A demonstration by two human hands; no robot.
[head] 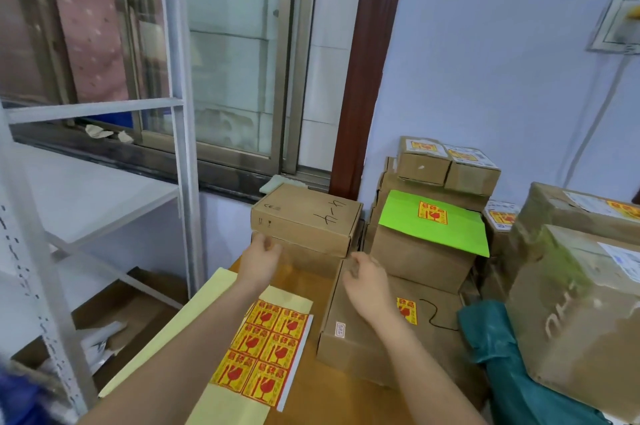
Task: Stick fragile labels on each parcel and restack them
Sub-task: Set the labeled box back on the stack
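Both forearms reach up from the bottom edge of the frame over a wooden table (pixel 304 397). Between them, low in the centre, lies a label sheet (pixel 261 352) with eight yellow-and-red fragile stickers on pale yellow backing, and a second, bare backing strip (pixel 173 331) lies just left of it. At mid-frame the left hand (pixel 261 256) touches the lower left corner of a flat parcel (pixel 306 218) with black handwriting on its lid; its fingers curl at that corner, though whether they grip the parcel or the box beneath cannot be told. This parcel sits on top of another brown box (pixel 311 260) and carries no sticker on its visible faces. The right hand (pixel 363 277) hovers just right of it with fingers loosely curled, holding nothing visible, above a low parcel (pixel 360 345) that bears one fragile sticker beside the wrist. To the right of centre stands a stack of parcels, among them a green-topped box (pixel 433 222) with a sticker, and two small labelled boxes (pixel 446 161) on top. At the right edge sit large taped cartons (pixel 581 303) and a teal bag (pixel 512 362). White metal shelving (pixel 104 182) fills the left of the frame.
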